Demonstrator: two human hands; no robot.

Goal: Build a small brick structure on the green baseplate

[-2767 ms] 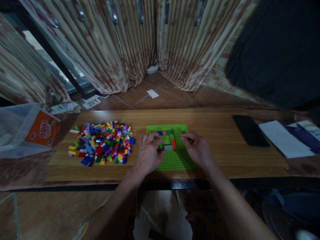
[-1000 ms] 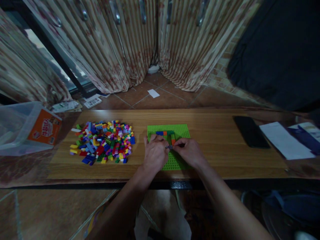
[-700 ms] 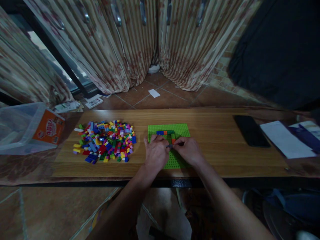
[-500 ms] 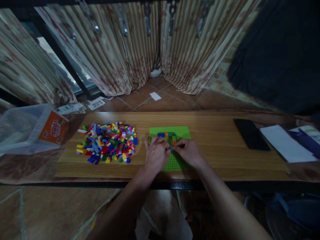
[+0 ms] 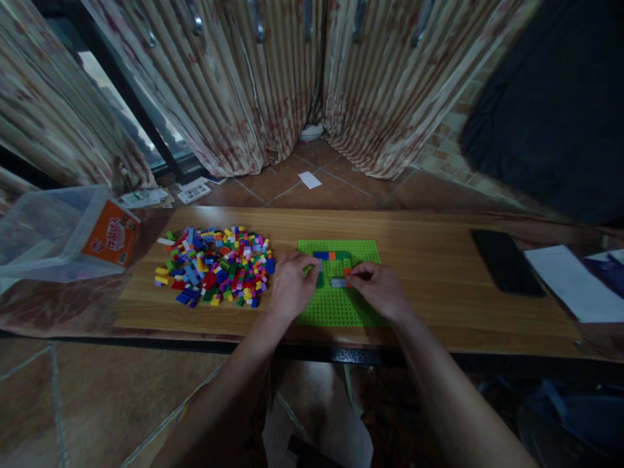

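Note:
A green baseplate (image 5: 336,313) lies on the wooden board, bearing a short line of joined bricks: a blue brick (image 5: 322,256), an orange brick (image 5: 332,256) and a dark green brick (image 5: 344,255). Another orange brick (image 5: 347,272) continues down the right side. My right hand (image 5: 379,287) pinches the right end of a grey brick (image 5: 337,283), low over the plate. My left hand (image 5: 293,281) is over the plate's left edge, fingers curled and thumb close to them. Whether a small piece sits between those fingertips is unclear. A teal patch shows just beside them.
Loose bricks (image 5: 214,270) in many colours are heaped on the board's left. Beyond them a clear plastic box (image 5: 49,227) with an orange label lies on its side. To the right are a black phone-like slab (image 5: 507,262) and white paper (image 5: 568,279).
My hands have moved apart. The left has drawn away from the grey brick toward the plate's left side; the right remains at the brick's right end. The view has shifted slightly.

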